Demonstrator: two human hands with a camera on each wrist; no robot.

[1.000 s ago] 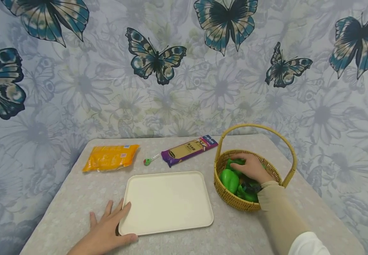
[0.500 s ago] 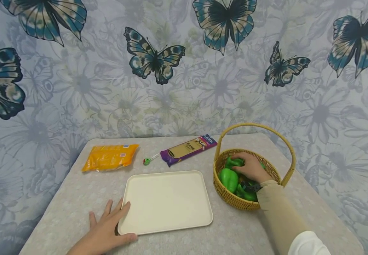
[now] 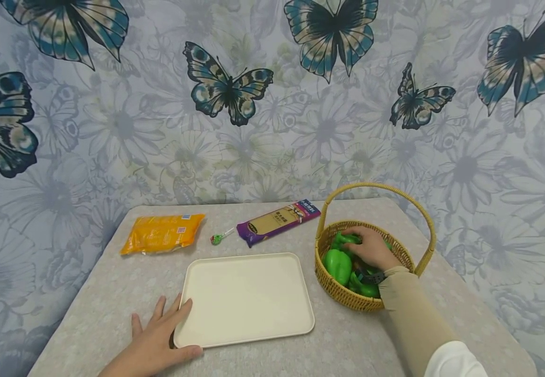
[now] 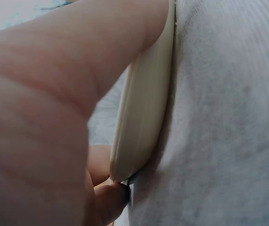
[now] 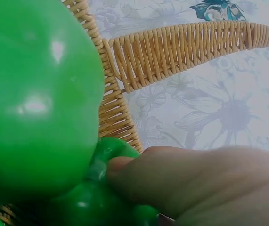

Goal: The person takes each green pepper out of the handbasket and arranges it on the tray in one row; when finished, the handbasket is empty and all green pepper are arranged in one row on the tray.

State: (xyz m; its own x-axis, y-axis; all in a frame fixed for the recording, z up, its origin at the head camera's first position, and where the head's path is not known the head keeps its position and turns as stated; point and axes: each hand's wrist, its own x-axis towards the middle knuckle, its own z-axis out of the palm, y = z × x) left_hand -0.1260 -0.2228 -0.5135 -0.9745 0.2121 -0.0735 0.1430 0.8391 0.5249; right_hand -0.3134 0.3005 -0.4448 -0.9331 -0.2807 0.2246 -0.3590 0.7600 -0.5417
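Inside a yellow wicker basket (image 3: 346,297), my right hand (image 3: 371,248) grips a green bell pepper (image 3: 345,240), thumb on its near side. The right wrist view has that thumb (image 5: 167,176) pressed on the held pepper; the other fingers are hidden there. A larger, shiny green pepper (image 5: 35,99) lies beside it, and another green piece (image 3: 363,285) sits below my wrist. My left hand (image 3: 154,335) spreads at the left end of a cream rectangular tray (image 3: 246,299), its thumb along the front corner. In the left wrist view, the thumb and fingertips touch the tray's side (image 4: 143,108).
An orange packet (image 3: 163,234) lies at the table's back left. Right of it are a green-wrapped lollipop (image 3: 217,239) and a purple noodle-like packet (image 3: 277,222). The basket's tall handle (image 3: 376,185) arches above my right hand. A butterfly-patterned wall stands behind the table.
Both hands hold nearly the same places. My right fingers have settled around the pepper in the basket, which has barely moved. The head view has shifted slightly.
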